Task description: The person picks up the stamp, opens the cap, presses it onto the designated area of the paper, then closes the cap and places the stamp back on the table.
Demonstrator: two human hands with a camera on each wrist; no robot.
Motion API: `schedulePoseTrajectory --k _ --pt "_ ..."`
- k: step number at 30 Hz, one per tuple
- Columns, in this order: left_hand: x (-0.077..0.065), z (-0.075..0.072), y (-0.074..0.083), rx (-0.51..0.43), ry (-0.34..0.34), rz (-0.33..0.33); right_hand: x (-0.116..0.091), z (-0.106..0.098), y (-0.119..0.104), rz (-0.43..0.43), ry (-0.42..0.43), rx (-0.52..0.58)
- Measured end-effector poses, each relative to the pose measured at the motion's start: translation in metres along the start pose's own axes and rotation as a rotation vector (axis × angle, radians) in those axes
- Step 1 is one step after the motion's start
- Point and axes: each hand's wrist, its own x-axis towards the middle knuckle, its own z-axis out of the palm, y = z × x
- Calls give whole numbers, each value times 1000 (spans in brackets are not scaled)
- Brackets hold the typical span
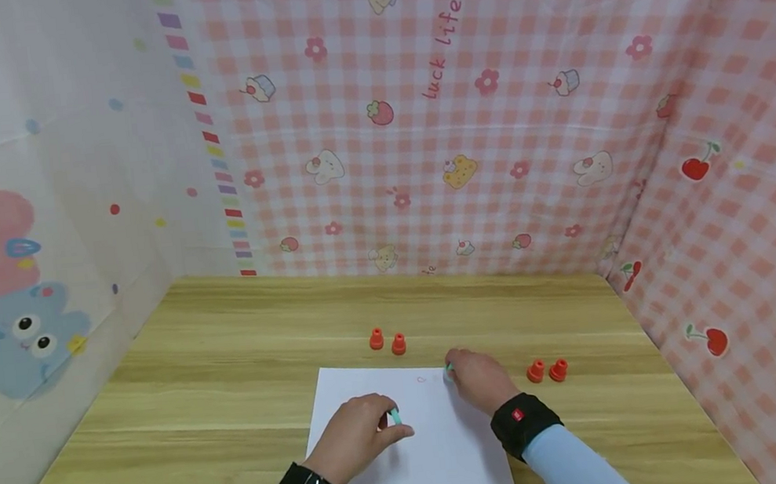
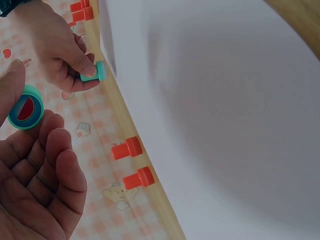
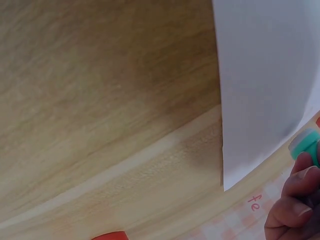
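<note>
Teal stamp [image 2: 100, 71] pinched in our right hand [image 1: 481, 380] at one o'clock on the paper [image 1: 440, 465]: press it square; our left hand [image 1: 357, 436] pinches the cap [image 2: 26, 108].

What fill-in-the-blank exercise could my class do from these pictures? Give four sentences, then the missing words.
1. The right hand holds one green piece; the other green piece is in the ____ hand.
2. The head view shows ____ red pieces on the table.
3. The paper is ____ in colour.
4. Both wristbands are mostly ____ in colour.

Missing words: left; four; white; black.
</note>
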Motion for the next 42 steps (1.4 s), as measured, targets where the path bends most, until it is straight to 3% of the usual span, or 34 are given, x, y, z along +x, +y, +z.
schedulePoseTrajectory --k 7,15,24,42 --pt "-1 0 0 -5 -1 -3 3 4 0 22 -28 -25" --pt "0 -2 -1 3 -19 -19 5 10 3 -33 -15 -108" --pt "0 -1 0 -8 -34 -29 8 9 5 -105 -11 -86" --pt "1 3 -1 -12 -46 -33 10 11 7 -79 -59 -53"
